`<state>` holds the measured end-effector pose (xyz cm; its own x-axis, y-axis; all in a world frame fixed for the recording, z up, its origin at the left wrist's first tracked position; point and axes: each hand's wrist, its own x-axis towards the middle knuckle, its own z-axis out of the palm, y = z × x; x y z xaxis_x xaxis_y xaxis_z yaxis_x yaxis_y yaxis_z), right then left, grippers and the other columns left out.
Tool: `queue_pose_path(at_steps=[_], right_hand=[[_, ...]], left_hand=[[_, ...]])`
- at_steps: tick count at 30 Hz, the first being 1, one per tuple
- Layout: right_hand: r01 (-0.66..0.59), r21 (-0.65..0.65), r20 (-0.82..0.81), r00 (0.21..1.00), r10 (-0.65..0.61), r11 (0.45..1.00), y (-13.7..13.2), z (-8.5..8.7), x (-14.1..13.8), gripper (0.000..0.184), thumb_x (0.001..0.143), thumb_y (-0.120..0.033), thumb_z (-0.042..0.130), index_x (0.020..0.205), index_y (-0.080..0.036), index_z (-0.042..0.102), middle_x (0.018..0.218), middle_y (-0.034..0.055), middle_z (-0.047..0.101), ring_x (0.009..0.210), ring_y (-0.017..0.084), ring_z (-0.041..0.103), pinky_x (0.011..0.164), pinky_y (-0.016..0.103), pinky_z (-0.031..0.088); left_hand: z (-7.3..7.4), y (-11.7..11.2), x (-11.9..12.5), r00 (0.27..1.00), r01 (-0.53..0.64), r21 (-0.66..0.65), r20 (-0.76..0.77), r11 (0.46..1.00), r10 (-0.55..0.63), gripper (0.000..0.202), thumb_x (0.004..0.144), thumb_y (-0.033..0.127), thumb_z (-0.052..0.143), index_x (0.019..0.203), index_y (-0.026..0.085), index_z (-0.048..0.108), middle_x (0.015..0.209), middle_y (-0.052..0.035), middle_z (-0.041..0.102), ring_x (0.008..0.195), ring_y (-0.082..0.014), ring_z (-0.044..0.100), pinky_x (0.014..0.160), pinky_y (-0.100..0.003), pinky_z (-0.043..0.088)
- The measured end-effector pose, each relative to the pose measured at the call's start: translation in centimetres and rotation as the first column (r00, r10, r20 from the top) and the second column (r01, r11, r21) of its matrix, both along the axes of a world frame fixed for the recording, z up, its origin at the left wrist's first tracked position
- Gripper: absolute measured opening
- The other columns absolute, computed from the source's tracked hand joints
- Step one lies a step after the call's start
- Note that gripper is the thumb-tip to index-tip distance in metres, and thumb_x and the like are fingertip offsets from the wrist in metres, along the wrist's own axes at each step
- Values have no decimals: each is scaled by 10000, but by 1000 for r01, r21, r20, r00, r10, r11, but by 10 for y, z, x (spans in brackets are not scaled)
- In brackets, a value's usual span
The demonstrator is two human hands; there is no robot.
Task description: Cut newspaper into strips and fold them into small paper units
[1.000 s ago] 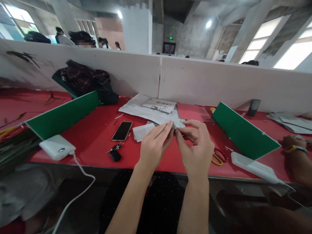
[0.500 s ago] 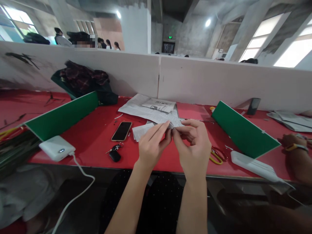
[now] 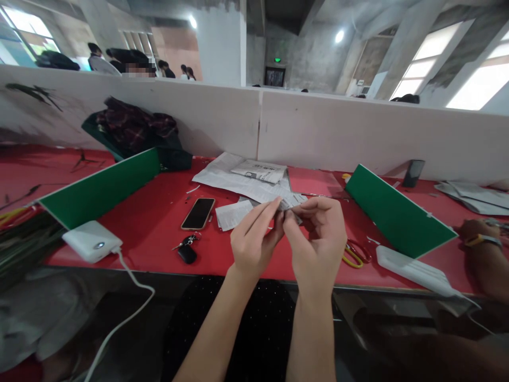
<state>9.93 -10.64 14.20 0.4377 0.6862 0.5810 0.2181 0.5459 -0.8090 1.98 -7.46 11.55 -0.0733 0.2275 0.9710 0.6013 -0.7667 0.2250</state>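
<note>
A small piece of newspaper [image 3: 293, 207] is pinched between my two hands, held above the red table. My left hand [image 3: 256, 233] grips its left side with thumb and fingers closed together. On the other side my right hand [image 3: 318, 233] pinches it with the thumb against curled fingers. Most of the piece is hidden by the fingers, so its exact shape cannot be made out. Behind the hands lie spread newspaper sheets [image 3: 222, 175], with a folded newspaper [image 3: 260, 171] on top. A smaller folded paper piece [image 3: 233, 216] rests just left of my left hand.
Left on the table are a phone [image 3: 198, 214], keys [image 3: 187, 250] and a white power bank [image 3: 92, 242] with a cable. Scissors [image 3: 353, 254] lie right of my hand. Green dividers [image 3: 103, 185] stand either side, and a co-worker's arm [image 3: 483, 254] rests at far right.
Both hands have shifted slightly to the right, still pinching the newspaper piece. More of the piece now shows between and behind the fingers.
</note>
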Motion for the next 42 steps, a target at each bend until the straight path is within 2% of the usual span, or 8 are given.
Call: queue_pose_path(at_steps=[6, 10, 20, 27, 32, 34, 38, 42], right_hand=[[34, 61, -15, 999, -33, 998, 4, -5, -2, 142, 761, -154, 586, 843, -211, 485, 744, -29, 563, 695, 111, 609, 638, 255, 519], [88, 120, -19, 996, -86, 989, 7, -9, -2, 146, 760, -157, 603, 811, -208, 476, 750, -22, 583, 753, 136, 640, 680, 286, 541], [134, 282, -57, 991, -123, 950, 8, -8, -3, 181, 760, -129, 615, 785, -212, 457, 766, -17, 624, 762, 171, 674, 743, 368, 558], [202, 237, -33, 979, -200, 950, 7, -9, -2, 158, 759, -143, 625, 820, -209, 495, 799, -17, 590, 764, 161, 669, 725, 343, 570], [159, 233, -109, 985, -136, 959, 7, -10, -11, 234, 757, -140, 623, 884, -226, 447, 803, -19, 589, 774, 156, 659, 708, 344, 569], [119, 210, -130, 987, -93, 970, 6, -8, -14, 247, 758, -142, 620, 911, -228, 447, 844, -8, 594, 801, 150, 652, 716, 334, 567], [-22, 102, -88, 996, 31, 995, 5, -5, -11, 200, 768, -165, 603, 917, -223, 483, 852, -1, 605, 813, 140, 644, 732, 315, 559], [-190, -3, -106, 976, 188, 982, 8, -8, -3, 179, 762, -195, 611, 867, -216, 467, 792, -6, 641, 761, 140, 654, 693, 302, 554]], left_hand=[[0, 3, -3, 1000, 12, 21, -2, 1000, -12, 312, 753, 88, 610, 1049, 184, 626, 952, -43, 690, 855, -161, 646, 782, -289, 543], [3, 3, -3, 986, 153, -132, 93, 979, -141, 265, 782, 110, 581, 1021, 205, 644, 963, -31, 684, 878, -154, 635, 806, -298, 532], [14, -4, -13, 847, 523, -366, 325, 770, -421, 296, 789, 146, 585, 1054, 268, 637, 1002, -30, 660, 897, -159, 619, 745, -294, 556], [17, -6, -11, 802, 582, -343, 392, 737, -451, 208, 764, 171, 619, 952, 243, 672, 922, -31, 670, 873, -160, 620, 776, -310, 547], [14, -2, -7, 620, 763, -326, 611, 558, -492, 214, 766, 219, 626, 974, 251, 668, 964, -34, 677, 843, -147, 642, 725, -265, 555], [11, 2, -6, 558, 798, -302, 698, 522, -449, 244, 766, 236, 626, 1008, 251, 657, 954, -35, 686, 797, -129, 653, 705, -244, 551], [6, 10, -9, 549, 758, -277, 760, 591, -349, 259, 742, 246, 649, 1000, 227, 661, 891, -35, 701, 768, -119, 657, 700, -228, 541], [7, 8, -13, 633, 642, -276, 718, 716, -290, 198, 720, 229, 674, 918, 216, 684, 873, -28, 703, 803, -140, 652, 699, -255, 549]])
